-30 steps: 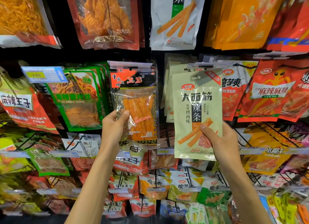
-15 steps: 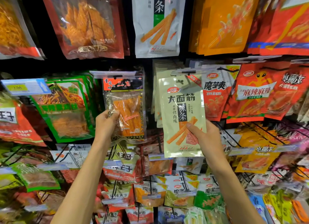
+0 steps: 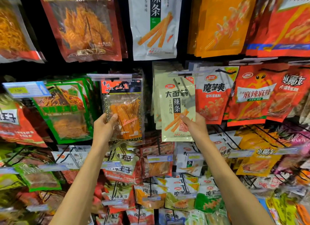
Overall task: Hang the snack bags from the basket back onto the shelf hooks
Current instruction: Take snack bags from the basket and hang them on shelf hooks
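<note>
Two hands are reaching up and forward from below. The left hand point(image 3: 104, 129) is gripping the lower left edge of a clear-windowed bag point(image 3: 127, 107) of orange strips, its thumb lying across the front and its fingers curled behind. The right hand point(image 3: 194, 127) is pinching the lower right part of a pale green bag point(image 3: 176, 107), its thumb pressing on the printed sticks and its fingers tucked behind.

Both bags are being held upright at the middle row of hooks, side by side but apart, with a dark gap showing between them. The clear-windowed bag's top is sitting just under a transparent label strip point(image 3: 109, 77). The pale green bag's top is meeting a second strip point(image 3: 189, 73), in front of a stack of matching pale bags point(image 3: 156, 93). Whether either bag's hole is threaded onto its hook, I cannot tell.

Just beyond, green bags point(image 3: 65, 110) are hanging left of the left hand, and red bags point(image 3: 216, 97) are hanging right of the pale green one. Farther up, a white bag point(image 3: 154, 23) and orange bags point(image 3: 218, 23) are hanging in the row above.
</note>
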{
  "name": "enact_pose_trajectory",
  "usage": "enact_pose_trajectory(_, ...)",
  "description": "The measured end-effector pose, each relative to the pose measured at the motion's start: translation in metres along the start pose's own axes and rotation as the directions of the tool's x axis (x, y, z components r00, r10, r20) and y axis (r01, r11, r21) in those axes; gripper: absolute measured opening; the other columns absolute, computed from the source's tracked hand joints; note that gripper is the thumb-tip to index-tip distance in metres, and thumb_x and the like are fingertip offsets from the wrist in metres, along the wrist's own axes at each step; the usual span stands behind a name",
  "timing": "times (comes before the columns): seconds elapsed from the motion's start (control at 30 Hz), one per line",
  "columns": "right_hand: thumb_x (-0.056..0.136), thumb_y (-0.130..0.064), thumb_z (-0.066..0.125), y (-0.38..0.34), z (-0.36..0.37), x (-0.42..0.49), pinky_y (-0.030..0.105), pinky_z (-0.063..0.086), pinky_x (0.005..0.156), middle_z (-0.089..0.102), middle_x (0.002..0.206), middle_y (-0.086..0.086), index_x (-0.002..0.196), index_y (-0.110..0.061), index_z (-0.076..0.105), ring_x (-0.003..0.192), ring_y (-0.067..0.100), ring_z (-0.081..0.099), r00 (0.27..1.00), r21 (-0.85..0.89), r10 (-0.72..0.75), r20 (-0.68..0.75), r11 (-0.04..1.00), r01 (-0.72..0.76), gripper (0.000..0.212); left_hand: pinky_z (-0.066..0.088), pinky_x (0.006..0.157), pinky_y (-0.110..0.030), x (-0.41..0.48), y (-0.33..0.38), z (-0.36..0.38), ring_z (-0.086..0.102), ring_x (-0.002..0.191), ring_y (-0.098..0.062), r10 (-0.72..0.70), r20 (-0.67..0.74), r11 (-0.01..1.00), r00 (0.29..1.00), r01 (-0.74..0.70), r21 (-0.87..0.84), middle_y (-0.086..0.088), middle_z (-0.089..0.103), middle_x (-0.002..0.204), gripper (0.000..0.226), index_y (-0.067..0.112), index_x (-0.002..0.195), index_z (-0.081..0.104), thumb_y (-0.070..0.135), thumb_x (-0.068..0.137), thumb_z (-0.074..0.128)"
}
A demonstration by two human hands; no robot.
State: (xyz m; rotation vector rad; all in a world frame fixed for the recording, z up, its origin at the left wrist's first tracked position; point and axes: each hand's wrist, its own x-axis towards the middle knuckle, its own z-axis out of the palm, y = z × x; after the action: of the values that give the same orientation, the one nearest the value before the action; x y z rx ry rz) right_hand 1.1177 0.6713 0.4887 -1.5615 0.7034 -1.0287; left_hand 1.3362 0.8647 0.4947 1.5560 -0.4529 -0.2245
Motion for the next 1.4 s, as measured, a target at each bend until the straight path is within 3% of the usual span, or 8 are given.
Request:
enact_pose_trajectory(0.17, 0.095, -0.022, 0.064, 0.006, 0.006, 0.013, 0.019, 0.047, 0.075, 0.071, 0.105, -0.008, 0.113, -0.018, 0.067, 0.1, 0.009, 0.066, 0.999, -0.054, 0.04, 0.011, 0.998, -0.039, 0.018, 0.041, 0.083, -0.031, -0.001, 0.001, -0.008, 0.056, 0.101, -0.014, 0.034, 0.014, 0.998, 0.999, -0.035, 0.058, 0.011, 0.06, 0.107, 0.017, 0.027, 0.111, 0.059, 0.037, 0.097, 0.06)
enact_pose_trajectory(0.4, 0.102, -0.032, 0.051, 0.01, 0.002, -0.002, 0.019, 0.042, 0.069, 0.067, 0.113, -0.005, 0.122, -0.017, 0.064, 0.107, 0.016, 0.061, 0.992, -0.31, 0.082, 0.098, 0.949, -0.048, 0.028, 0.04, 0.059, -0.03, -0.004, -0.005, -0.024, 0.055, 0.067, -0.016, 0.127, 0.034, 0.974, 0.991, -0.131, 0.185, 0.0, 0.063, 0.082, 0.015, 0.022, 0.096, 0.062, 0.036, 0.098, 0.057)
enact_pose_trajectory(0.53, 0.1, -0.036, 0.052, 0.015, -0.004, -0.012, 0.03, 0.042, 0.075, 0.061, 0.126, 0.002, 0.135, -0.014, 0.05, 0.11, 0.024, 0.059, 0.972, -0.606, 0.165, 0.164, 0.795, -0.033, 0.041, 0.045, 0.064, -0.027, -0.006, -0.01, -0.039, 0.063, 0.081, -0.012, 0.184, 0.055, 0.908, 0.981, -0.191, 0.373, 0.001, 0.066, 0.097, 0.022, 0.017, 0.113, 0.058, 0.033, 0.098, 0.056)
enact_pose_trajectory(0.6, 0.098, -0.037, 0.056, 0.015, -0.006, -0.016, 0.035, 0.047, 0.073, 0.061, 0.12, 0.006, 0.129, -0.011, 0.048, 0.103, 0.027, 0.061, 0.961, -0.749, 0.216, 0.172, 0.663, -0.015, 0.042, 0.045, 0.064, -0.029, -0.009, -0.01, -0.049, 0.062, 0.083, -0.013, 0.25, 0.091, 0.799, 0.964, -0.258, 0.543, 0.004, 0.065, 0.101, 0.029, 0.014, 0.121, 0.055, 0.035, 0.1, 0.054)
enact_pose_trajectory(0.7, 0.094, -0.043, 0.059, 0.005, -0.004, -0.025, 0.042, 0.051, 0.087, 0.056, 0.126, 0.013, 0.129, -0.008, 0.048, 0.111, 0.032, 0.056, 0.953, -0.919, 0.25, 0.171, 0.391, 0.062, 0.05, 0.049, 0.059, -0.035, -0.012, -0.011, -0.063, 0.064, 0.09, -0.026, 0.373, 0.214, 0.451, 0.903, -0.378, 0.808, -0.002, 0.066, 0.103, 0.039, 0.013, 0.125, 0.05, 0.043, 0.1, 0.047)
enact_pose_trajectory(0.87, 0.098, -0.044, 0.052, -0.033, 0.01, -0.048, 0.048, 0.042, 0.099, 0.043, 0.142, 0.016, 0.147, -0.01, 0.032, 0.129, 0.037, 0.042, 0.958, -0.971, 0.163, 0.235, 0.078, 0.225, 0.063, 0.05, 0.078, -0.047, -0.019, -0.003, -0.075, 0.058, 0.107, -0.037, 0.371, 0.329, 0.164, 0.868, -0.41, 0.897, -0.015, 0.063, 0.116, 0.051, 0.01, 0.132, 0.05, 0.049, 0.099, 0.044)
enact_pose_trajectory(1.17, 0.097, -0.04, 0.052, -0.071, 0.057, -0.052, 0.046, 0.036, 0.105, 0.042, 0.142, 0.015, 0.14, -0.013, 0.041, 0.133, 0.035, 0.039, 0.933, -0.94, 0.123, 0.339, 0.001, 0.342, 0.052, 0.05, 0.077, -0.047, -0.013, 0.014, -0.088, 0.06, 0.104, -0.038, 0.385, 0.439, -0.031, 0.812, -0.464, 0.885, -0.015, 0.066, 0.11, 0.052, 0.009, 0.125, 0.057, 0.048, 0.092, 0.059)
enact_pose_trajectory(1.4, 0.098, -0.04, 0.05, -0.08, 0.114, -0.043, 0.047, 0.04, 0.098, 0.046, 0.138, 0.014, 0.139, -0.01, 0.041, 0.129, 0.035, 0.043, 0.917, -0.921, 0.083, 0.39, 0.043, 0.387, 0.052, 0.047, 0.087, -0.045, 0.01, 0.031, -0.089, 0.055, 0.114, -0.033, 0.376, 0.414, -0.05, 0.829, -0.428, 0.902, -0.011, 0.062, 0.119, 0.052, 0.014, 0.129, 0.048, 0.055, 0.097, 0.043)
